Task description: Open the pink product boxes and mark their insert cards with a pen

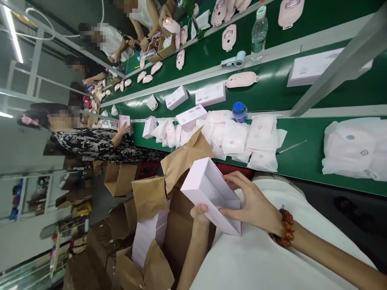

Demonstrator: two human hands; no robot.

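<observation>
Pale pink box [211, 193] stands open, grasped between both hands, just beside the near edge of the green surface [305, 173]. The left hand [201, 215] presses its thumb against the outer wall, while the right hand [252, 205], a beaded bracelet [286, 227] at its wrist, curls its fingers [232, 179] over the rim. Below lie brown paper [149, 197] and a stack of white boxes [148, 241] in a carton [181, 233]. Farther off, white-wrapped pouches [236, 139], a blue-capped bottle [240, 112] and pink devices [242, 79] sit on the surface. Left, a co-worker's hand [123, 129] touches a pink box [123, 121].
</observation>
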